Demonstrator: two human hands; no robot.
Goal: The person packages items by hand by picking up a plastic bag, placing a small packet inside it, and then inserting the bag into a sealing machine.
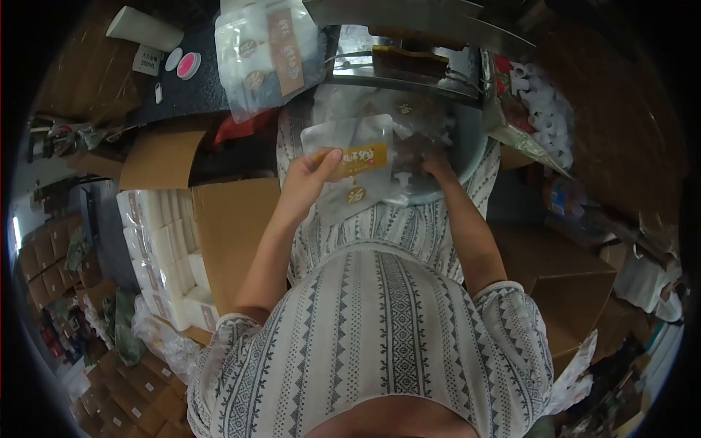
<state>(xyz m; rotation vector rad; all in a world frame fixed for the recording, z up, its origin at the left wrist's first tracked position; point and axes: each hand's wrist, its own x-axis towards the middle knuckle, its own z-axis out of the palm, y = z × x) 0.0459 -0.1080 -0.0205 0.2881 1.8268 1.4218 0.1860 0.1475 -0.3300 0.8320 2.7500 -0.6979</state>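
Observation:
My left hand [312, 179] pinches a clear stand-up pouch [343, 193] by its left side, thumb over the front. The pouch has a yellow label with dark lettering and a round gold mark below it. My right hand [436, 162] reaches into a pale round basin [473, 150] on my lap; its fingers are dim and partly hidden. More clear plastic pouches [350, 102] lie in the basin. Beside the held pouch, near my right hand, shows a small white spout [402, 177].
A metal machine [431, 62] stands ahead. Large printed pouches [252, 55], a pink round tub [188, 66] and a white cup [144, 28] are on the dark table. An open bag of white plastic spouts [544, 109] sits right. Cardboard boxes [237, 237] flank me.

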